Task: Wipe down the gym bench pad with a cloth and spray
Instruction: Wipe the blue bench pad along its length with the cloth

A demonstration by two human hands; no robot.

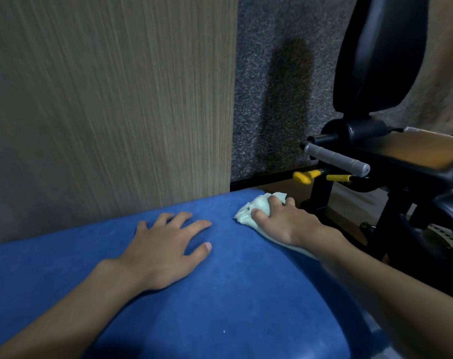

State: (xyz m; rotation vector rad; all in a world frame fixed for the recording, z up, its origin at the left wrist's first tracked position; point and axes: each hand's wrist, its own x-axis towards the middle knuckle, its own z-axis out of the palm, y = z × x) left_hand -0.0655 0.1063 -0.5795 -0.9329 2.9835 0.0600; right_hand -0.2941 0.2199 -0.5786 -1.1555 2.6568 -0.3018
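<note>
Against a wood-grain wall panel [111, 99], the blue bench pad [233, 294] carries the left hand [165, 252] spread flat, while the right hand [282, 221] grips the pale cloth [248, 212] at the pad's far right edge, a soft, light, crumpling material best bunched under the palm.

Crumpled pale cloth [260, 203] lies on the blue bench pad [220, 294].

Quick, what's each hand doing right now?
Left hand: open, fingers spread, resting flat on the blue bench pad.
Right hand: closed on the pale cloth, pressing it onto the pad's edge.
</note>
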